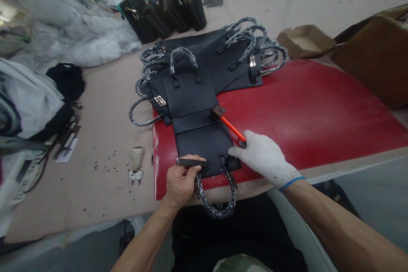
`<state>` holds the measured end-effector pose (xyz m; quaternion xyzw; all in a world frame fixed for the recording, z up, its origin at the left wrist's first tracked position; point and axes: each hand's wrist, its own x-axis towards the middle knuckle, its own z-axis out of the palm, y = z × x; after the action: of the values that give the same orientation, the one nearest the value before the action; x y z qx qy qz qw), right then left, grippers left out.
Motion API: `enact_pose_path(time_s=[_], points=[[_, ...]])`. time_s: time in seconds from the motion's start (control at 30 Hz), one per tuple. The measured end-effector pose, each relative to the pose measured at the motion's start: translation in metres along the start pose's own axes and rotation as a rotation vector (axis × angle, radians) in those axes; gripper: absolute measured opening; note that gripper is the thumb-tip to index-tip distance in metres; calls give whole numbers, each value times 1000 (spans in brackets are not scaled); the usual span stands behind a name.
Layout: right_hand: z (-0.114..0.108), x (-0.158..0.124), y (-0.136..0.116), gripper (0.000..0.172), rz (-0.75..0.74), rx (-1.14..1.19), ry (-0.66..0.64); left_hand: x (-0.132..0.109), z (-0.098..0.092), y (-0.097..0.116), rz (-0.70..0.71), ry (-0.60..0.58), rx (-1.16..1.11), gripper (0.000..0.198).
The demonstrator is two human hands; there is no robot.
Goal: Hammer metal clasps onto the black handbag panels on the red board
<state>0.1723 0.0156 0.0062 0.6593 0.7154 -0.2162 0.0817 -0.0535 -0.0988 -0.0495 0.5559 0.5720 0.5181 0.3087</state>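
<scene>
A black bag panel [194, 138] lies unfolded at the red board's near left part, with a handle [219, 212] in clear wrap hanging over the table's front edge. My bare left hand [181, 182] is closed on a dark flat strip [191, 162] held across the panel's near end; its exact kind I cannot make out. My right hand [266, 155], in a white knit glove, grips a hammer [234, 128] by its orange handle. The hammer's dark head lies over the panel's right edge. The gloved thumb and fingertips are by the panel's near right corner.
Behind the panel lies a pile of black bag pieces [236, 66] with wrapped handles. Finished-looking black bags [165, 12] stand farther back. A thread-wrapped tool [137, 161] with two prongs is on the left. Cardboard boxes [304, 40] stand right of the red board [302, 110].
</scene>
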Motion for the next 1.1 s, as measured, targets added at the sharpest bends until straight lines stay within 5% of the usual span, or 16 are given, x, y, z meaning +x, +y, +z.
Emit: enact_pose_path(time_s=[1.1], points=[[3,-3,2,40,-17,39,34,7,8,8,198,-80,238,11]])
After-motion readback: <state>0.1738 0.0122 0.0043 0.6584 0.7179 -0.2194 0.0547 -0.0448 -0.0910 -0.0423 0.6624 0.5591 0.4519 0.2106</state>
